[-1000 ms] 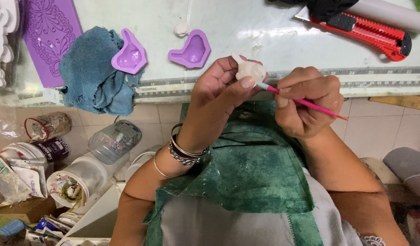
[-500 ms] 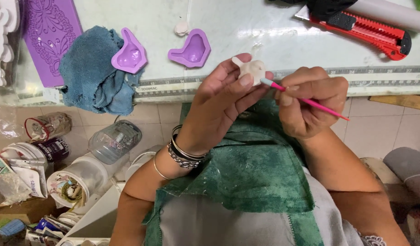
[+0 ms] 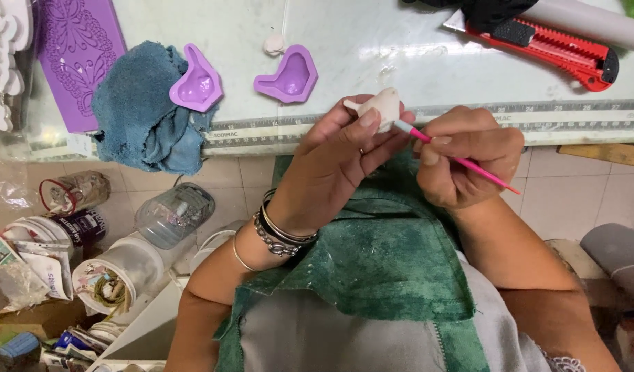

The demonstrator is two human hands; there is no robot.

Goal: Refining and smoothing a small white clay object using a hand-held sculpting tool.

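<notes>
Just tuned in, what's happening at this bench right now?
A person holds a small white moulded figure in the left hand at the table's front edge. The right hand grips a thin pink tool, its tip against the figure. On the table lie two purple moulds, one on a blue cloth, a purple textured mat and a red utility knife.
</notes>
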